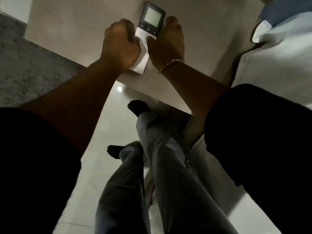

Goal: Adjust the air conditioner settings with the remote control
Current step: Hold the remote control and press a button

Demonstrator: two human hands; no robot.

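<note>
A white remote control (152, 22) with a dark top and a lit grey screen lies flat over the pale table (76, 27), near its front edge. My left hand (119, 46) is curled into a fist against the remote's left side and covers its lower left part. My right hand (167, 43), with a chain bracelet on the wrist, lies along the right side. Its thumb rests on the buttons below the screen and a finger reaches up past the screen. The remote's lower buttons are hidden by both hands.
White and blue fabric (278, 53) lies on the table at the right. A grey speckled surface (25, 65) is at the left. Below the table edge are my legs in grey trousers (165, 157) and a glossy tiled floor (114, 124).
</note>
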